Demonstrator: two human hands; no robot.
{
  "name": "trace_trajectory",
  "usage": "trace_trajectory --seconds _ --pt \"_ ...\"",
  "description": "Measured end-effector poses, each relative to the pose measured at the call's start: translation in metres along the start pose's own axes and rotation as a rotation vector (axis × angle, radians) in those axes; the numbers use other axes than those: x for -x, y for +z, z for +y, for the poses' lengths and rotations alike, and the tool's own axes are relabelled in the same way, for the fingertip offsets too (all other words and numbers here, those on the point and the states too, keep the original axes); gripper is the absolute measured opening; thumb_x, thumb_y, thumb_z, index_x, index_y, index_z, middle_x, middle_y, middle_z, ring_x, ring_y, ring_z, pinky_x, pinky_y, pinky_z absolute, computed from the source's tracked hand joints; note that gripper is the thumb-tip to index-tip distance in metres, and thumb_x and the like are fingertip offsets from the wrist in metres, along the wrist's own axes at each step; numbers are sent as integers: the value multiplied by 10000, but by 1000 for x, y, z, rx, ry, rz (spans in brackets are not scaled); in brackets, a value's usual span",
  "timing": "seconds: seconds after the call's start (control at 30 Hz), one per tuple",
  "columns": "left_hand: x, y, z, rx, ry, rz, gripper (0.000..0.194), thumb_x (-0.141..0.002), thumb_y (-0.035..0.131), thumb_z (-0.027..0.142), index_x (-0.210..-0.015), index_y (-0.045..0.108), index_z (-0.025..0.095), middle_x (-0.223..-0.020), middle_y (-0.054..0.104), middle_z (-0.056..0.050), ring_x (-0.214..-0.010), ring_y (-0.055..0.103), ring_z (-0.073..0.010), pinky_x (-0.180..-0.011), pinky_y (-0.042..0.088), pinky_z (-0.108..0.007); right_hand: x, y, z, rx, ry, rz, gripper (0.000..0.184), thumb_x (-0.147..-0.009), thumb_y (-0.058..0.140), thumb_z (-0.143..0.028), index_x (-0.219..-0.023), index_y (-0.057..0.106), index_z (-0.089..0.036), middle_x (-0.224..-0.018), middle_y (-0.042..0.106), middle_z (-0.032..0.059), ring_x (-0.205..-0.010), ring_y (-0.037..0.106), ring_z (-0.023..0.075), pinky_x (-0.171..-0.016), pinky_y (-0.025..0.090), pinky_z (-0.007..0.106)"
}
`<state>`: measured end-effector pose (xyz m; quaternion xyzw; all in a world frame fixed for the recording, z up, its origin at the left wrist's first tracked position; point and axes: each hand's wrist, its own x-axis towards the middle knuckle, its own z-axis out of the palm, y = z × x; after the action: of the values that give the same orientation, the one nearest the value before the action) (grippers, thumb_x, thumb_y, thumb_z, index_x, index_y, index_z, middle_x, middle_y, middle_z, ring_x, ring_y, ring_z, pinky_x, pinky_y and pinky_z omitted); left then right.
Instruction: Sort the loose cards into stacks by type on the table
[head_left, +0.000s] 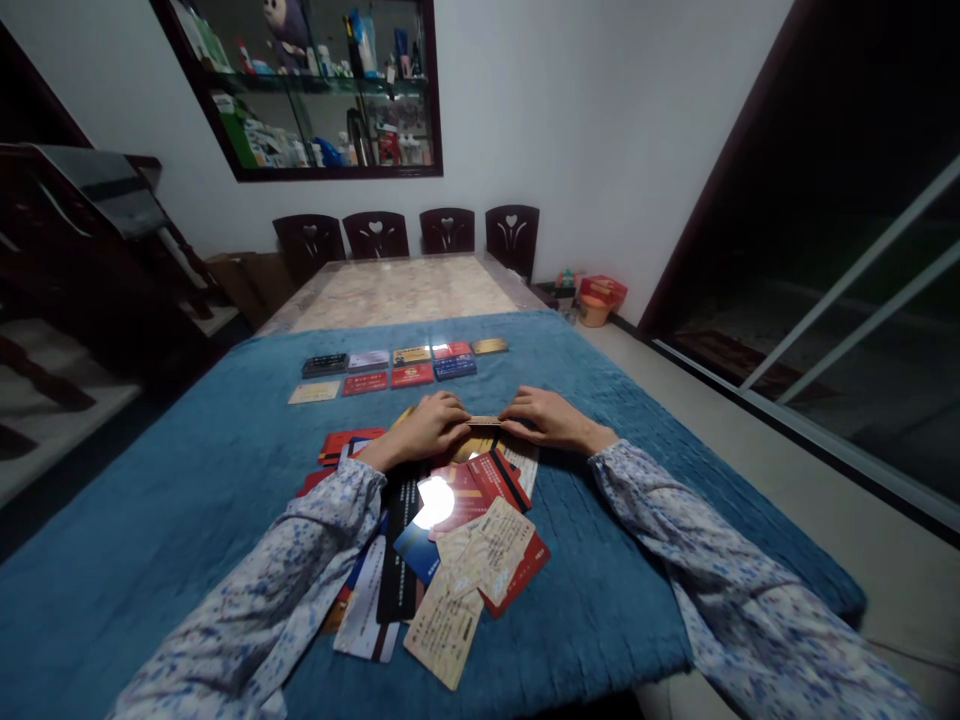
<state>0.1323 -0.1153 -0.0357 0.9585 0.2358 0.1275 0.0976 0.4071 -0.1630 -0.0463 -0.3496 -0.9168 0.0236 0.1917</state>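
Note:
Between my two hands is a thin stack of cards point(485, 421), seen edge-on and cream-coloured. My left hand point(431, 428) pinches its left end, and my right hand point(547, 415) grips the right end with fingers curled. Below them spreads a loose pile of plastic cards: a red card point(499, 478) with a dark stripe, a blue card point(417, 545), a black card point(397, 570), a white card point(367, 610) and several beige cards point(446, 625). Beyond my hands, sorted cards lie in two rows, among them a red card point(412, 375), a blue stack point(455, 367) and a black stack point(325, 365).
A blue cloth point(225, 450) covers the near part of the table, with a bare marble-patterned top point(412, 285) beyond. Dark chairs point(448, 232) stand at the far end. A red and orange basket point(598, 305) sits on the floor to the right. A glass-shelved cabinet point(322, 85) is set in the wall.

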Motion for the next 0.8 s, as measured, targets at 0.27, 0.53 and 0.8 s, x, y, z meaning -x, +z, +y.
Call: trace_trajectory --seconds 0.27,0.53,0.8 --pt "-5 3 -12 77 -35 50 249 -962 524 200 -980 772 189 -1014 747 -101 -997 623 -218 -961 517 -369 -2 12 7 30 84 127 381 -1091 418 -367 -1050 756 -198 -908 738 118 -901 617 225 -768 495 319" --pt "-10 7 -17 107 -106 105 227 -919 545 131 -909 769 167 -986 741 -104 -998 645 -227 -903 542 -343 -4 21 10 83 124 199 318 -1077 426 -279 -1136 723 -186 -942 717 113 -860 614 204 -764 493 303" --pt "-13 10 -20 113 -179 146 225 -856 579 77 -941 771 159 -997 751 -92 -953 675 -213 -880 553 -324 -6 33 18 96 128 237 297 -1040 440 -184 -1190 696 -163 -940 719 119 -877 604 231 -787 490 334"
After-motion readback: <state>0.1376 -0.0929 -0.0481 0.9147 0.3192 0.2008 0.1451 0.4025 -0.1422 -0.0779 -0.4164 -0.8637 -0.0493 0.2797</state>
